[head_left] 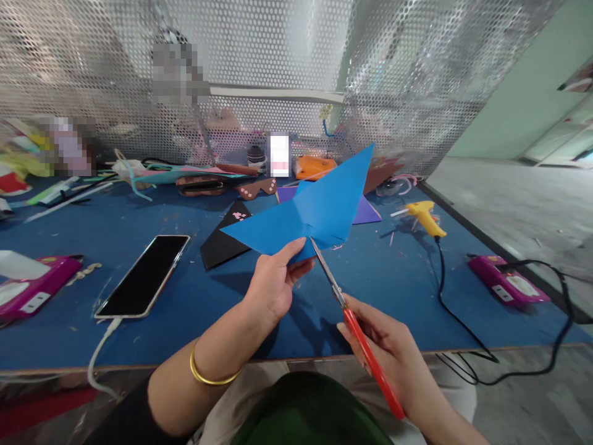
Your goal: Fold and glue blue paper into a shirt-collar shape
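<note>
My left hand (274, 281) pinches the near edge of a blue sheet of paper (319, 201), thumb on top and fingers underneath. The sheet has pointed corners and creases near its middle, and it is held above the table. In my right hand (384, 337) is a pair of scissors (359, 346) with red handles. Their metal blades point up and away, with the tips at the paper's near edge beside my left thumb. Whether the blades have paper between them is hard to make out.
On the blue table (185, 340) lie a phone (146, 278) with a white cable, a black cut piece (227, 238), purple paper (368, 211) and a yellow glue gun (426, 217). Magenta power strips (509, 281) sit at both sides. A perforated metal panel (259, 55) stands behind.
</note>
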`<state>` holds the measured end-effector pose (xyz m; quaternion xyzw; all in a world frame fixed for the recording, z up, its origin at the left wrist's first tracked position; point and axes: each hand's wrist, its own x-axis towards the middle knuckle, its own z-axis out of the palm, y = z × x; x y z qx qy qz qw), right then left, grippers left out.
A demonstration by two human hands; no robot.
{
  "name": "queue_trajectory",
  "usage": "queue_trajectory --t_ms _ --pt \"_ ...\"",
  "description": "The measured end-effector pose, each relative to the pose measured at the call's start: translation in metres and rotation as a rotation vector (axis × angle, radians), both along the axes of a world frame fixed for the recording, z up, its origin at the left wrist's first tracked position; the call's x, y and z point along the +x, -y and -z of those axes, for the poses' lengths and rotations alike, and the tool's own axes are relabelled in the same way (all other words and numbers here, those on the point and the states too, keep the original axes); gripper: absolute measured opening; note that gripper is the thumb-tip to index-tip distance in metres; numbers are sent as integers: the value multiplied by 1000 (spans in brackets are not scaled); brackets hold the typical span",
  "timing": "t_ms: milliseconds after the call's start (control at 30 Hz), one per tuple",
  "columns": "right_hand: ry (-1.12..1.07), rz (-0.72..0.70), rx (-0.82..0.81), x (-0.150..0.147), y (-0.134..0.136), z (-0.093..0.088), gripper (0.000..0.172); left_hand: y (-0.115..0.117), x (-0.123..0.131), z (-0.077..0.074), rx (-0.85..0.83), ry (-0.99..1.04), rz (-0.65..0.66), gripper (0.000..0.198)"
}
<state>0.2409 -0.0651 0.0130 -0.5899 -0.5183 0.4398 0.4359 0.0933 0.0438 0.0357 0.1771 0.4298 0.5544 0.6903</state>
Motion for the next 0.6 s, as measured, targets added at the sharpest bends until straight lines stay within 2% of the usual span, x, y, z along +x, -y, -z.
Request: queue_trajectory --t_ms 233,600 --pt "-57 -4 -21 -4 2 -1 57 0 0 -2 -10 10 -13 8" --pt "-85 -31 -14 -3 3 1 49 1 -1 -2 -2 15 -21 11"
